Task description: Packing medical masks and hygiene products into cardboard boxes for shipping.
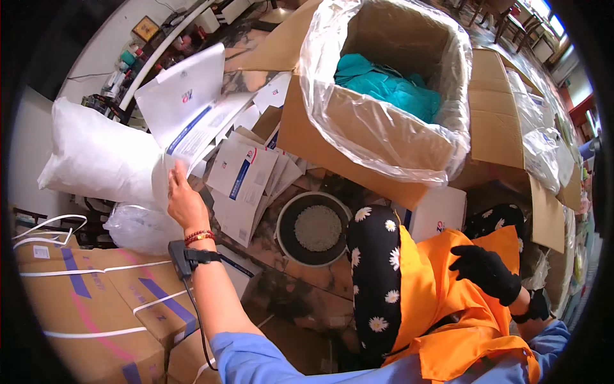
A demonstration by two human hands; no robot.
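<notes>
Left hand (185, 203): bare, raised at the left of the scene, a bead bracelet and a strapped-on black device on the wrist. Fingers pinched closed on the lower corner of a white envelope (185, 102) with a blue stripe, which is lifted clear of the heap below it.

Right hand (485, 272): in a black glove, at the near right. It rests flat on an orange garment (441, 301) in the lap, fingers loosely curled and pressing on the cloth; whether they grip a fold cannot be told.

Garment: orange, with a black daisy-print panel (375, 281) along its left edge, bunched near the body.

Envelope heap (246, 179): more white envelopes of the same kind, lying loose, just right of the raised one.

Round dark bowl (313, 229): pale granules inside, near centre, between the heap and the garment.

Large cardboard box (358, 137): far centre, lined with a clear plastic bag, teal cloth (387, 86) at the bottom.

White sack (96, 157): far left. Strapped cardboard cartons (96, 301): near left.

Step in hand, as judged: an envelope has been picked from the heap while the garment waits in the lap. The next move would seem to call for bringing the envelope near and opening its mouth, which needs both hands.
</notes>
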